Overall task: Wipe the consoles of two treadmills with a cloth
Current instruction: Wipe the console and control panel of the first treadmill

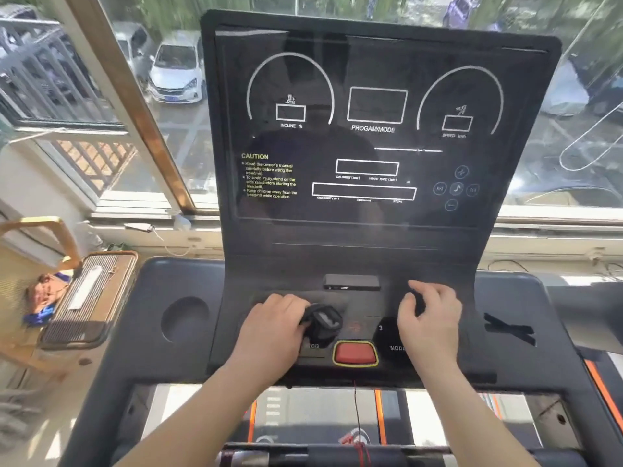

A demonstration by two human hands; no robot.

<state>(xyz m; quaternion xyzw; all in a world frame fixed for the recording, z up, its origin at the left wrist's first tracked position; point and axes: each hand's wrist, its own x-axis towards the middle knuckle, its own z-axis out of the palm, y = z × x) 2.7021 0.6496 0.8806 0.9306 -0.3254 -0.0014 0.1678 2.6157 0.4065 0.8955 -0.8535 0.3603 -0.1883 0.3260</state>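
Clutching cloth [323, 323], bunched inside left grip [273, 328]

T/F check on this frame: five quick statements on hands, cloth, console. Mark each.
1. The left hand grips a dark cloth. True.
2. The cloth is up on the display panel. False: it sits low on the console, just up and left of the red button.
3. The right hand holds a second cloth. False: it holds nothing and rests on the console above the MODE label.
4. The display boxes show numbers. False: they are blank.
5. A round recess lies left of the left hand. True.
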